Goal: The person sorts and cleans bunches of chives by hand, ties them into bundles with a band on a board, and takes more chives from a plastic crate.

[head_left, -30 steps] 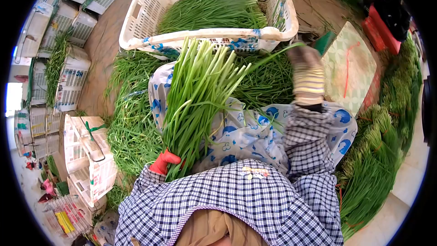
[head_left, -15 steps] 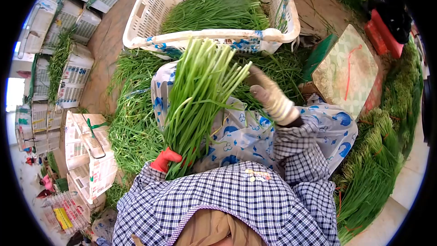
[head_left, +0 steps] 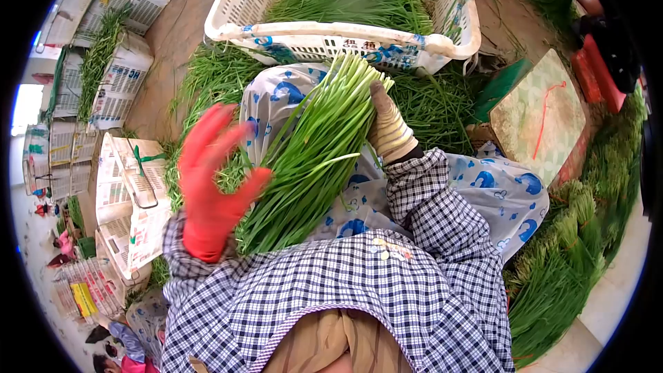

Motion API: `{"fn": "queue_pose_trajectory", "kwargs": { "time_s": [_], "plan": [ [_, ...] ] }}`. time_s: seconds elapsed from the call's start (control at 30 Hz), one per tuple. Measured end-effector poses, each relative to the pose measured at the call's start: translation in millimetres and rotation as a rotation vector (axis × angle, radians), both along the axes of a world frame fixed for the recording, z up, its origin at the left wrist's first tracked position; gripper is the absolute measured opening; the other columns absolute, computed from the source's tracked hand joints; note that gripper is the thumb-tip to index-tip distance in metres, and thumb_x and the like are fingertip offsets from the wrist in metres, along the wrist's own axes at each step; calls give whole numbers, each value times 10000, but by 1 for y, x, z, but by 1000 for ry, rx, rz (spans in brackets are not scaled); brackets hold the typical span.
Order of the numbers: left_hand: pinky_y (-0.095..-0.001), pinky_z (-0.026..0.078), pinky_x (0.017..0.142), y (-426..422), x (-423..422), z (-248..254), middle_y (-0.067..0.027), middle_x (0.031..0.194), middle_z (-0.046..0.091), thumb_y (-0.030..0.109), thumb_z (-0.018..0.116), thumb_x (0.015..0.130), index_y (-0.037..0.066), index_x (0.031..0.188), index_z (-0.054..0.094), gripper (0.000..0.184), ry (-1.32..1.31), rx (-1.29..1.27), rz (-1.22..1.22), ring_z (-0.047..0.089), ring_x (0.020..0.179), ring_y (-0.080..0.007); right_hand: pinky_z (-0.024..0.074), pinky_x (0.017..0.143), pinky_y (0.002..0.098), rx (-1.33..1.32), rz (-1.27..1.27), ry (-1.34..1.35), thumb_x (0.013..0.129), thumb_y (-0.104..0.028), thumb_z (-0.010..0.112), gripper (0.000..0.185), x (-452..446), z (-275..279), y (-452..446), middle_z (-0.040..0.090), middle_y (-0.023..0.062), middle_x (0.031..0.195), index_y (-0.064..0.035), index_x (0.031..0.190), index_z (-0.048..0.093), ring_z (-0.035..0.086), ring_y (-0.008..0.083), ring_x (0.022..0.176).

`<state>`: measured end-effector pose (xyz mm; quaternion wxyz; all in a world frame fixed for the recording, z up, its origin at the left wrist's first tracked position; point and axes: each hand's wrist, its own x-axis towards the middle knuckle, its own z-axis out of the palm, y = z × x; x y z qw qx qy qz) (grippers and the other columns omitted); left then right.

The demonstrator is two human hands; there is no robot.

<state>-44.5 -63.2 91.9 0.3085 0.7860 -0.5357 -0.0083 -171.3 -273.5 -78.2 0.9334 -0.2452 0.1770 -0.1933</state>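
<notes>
- Ahead, the white crate's (head_left: 311,30) raised rim blocks a low reach.
- Brown floor (head_left: 487,15) opens between crate and patterned board (head_left: 521,121).
- Left, a basket (head_left: 114,183) apparently obstructs.

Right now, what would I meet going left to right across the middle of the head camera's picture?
White crate with a green tie, red-gloved left hand, bunch of long green stalks, right hand in a striped glove, pale patterned board with a red string.

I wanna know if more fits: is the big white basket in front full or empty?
Partly full: the white basket has long green leaves lying in it, but its slotted walls rise above them.
</notes>
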Motion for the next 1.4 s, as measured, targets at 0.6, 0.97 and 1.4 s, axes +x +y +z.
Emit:
{"fn": "queue_pose_trajectory", "kwargs": {
  "time_s": [0.6,0.97,1.4],
  "plan": [
    [-327,458,935,-126,46,-43,-188,1152,633,258,589,946,-16,1288,526,443,570,177,-285,594,1061,-253,458,1012,392,79,41,-134,879,-491,633,669,-17,38,7,586,100,1270,-63,1363,460,581,233,1150],
    [-308,446,968,-174,31,-83,-79,1187,611,188,740,796,21,1434,368,757,858,564,-408,574,1080,-170,484,949,336,197,-91,20,949,-222,538,382,-35,27,-5,639,102,1145,5,1256,552,618,195,1030],
    [-293,458,940,-169,24,-83,-75,1171,607,100,693,784,-6,1419,374,718,944,379,-354,575,1046,-161,572,708,326,142,-345,108,882,-89,638,221,-30,26,0,685,90,972,-3,1086,641,675,210,814]
  ]
}}
